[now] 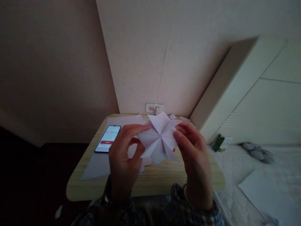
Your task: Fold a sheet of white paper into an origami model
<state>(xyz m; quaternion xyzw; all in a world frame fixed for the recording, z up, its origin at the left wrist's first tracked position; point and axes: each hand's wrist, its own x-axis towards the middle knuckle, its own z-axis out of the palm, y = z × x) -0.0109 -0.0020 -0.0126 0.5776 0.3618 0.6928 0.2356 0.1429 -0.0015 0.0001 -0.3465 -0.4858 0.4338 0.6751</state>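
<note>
Here the left hand (125,153) and right hand (194,155) pinch the folded paper star (158,139) by its left and right sides, above the surface (162,179), where light, even pressure should keep those creases crisp.

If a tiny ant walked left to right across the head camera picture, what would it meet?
Dark-edged phone with lit screen, bare left hand, white folded-paper pinwheel, bare right hand, small green-and-white packet, grey cloth-like bundle.
</note>
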